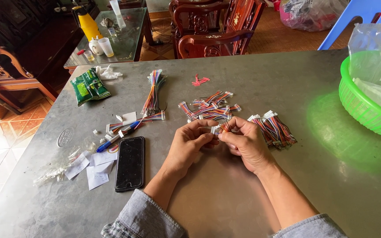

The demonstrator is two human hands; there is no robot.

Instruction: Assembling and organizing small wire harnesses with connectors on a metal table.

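Observation:
My left hand (pixel 189 144) and my right hand (pixel 244 142) meet over the middle of the grey metal table (pixel 261 79). Together they pinch a short multicoloured wire lead with a white plug (pixel 220 128) between the fingertips. Just beyond the hands lies a loose heap of similar short wire leads (pixel 210 108). A stacked pile of leads (pixel 273 128) rests right beside my right hand. A long tied bundle of coloured wires (pixel 153 92) lies further left.
A black phone (pixel 130 163), a blue pen (pixel 115 138) and paper slips (pixel 94 169) lie at the left. Green packets (pixel 89 87) sit at the far left. A green plastic basket (pixel 361 108) holding clear bags stands at the right edge. Wooden chairs and a glass table stand behind.

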